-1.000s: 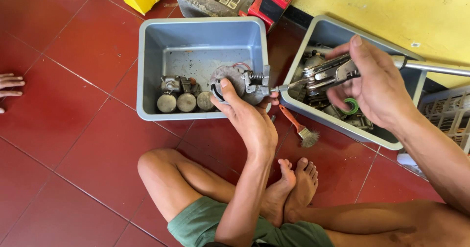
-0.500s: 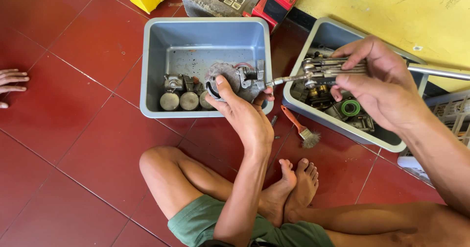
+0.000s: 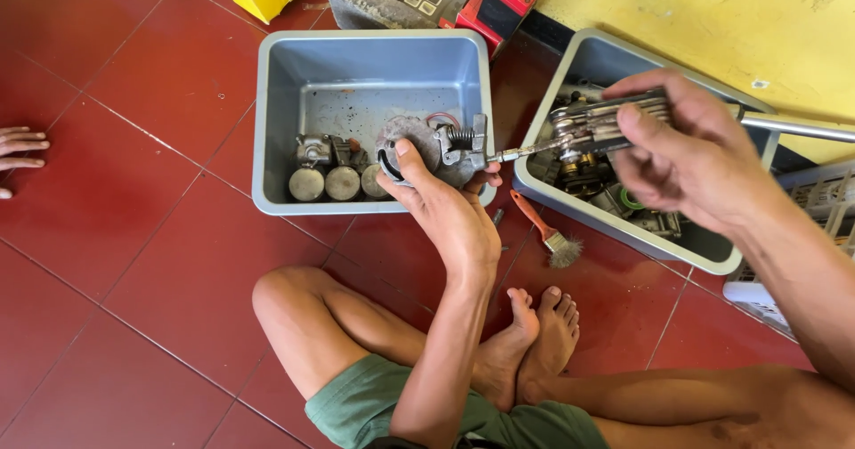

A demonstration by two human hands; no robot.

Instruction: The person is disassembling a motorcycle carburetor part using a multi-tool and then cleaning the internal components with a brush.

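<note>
Carburetor (image 3: 434, 149) sits clamped in left hand (image 3: 450, 213), right hand (image 3: 690, 159) fingers wrapped on folding tool (image 3: 606, 126); its thin bit could slip off the screw.

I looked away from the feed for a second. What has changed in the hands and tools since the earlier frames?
The right hand rolled over the multi-bit tool, fingers now on top, and lifted a little; its bit stays against the metal carburetor part. The left hand kept its hold on that part over the grey tub. The orange brush and the other person's hand stayed put.
</note>
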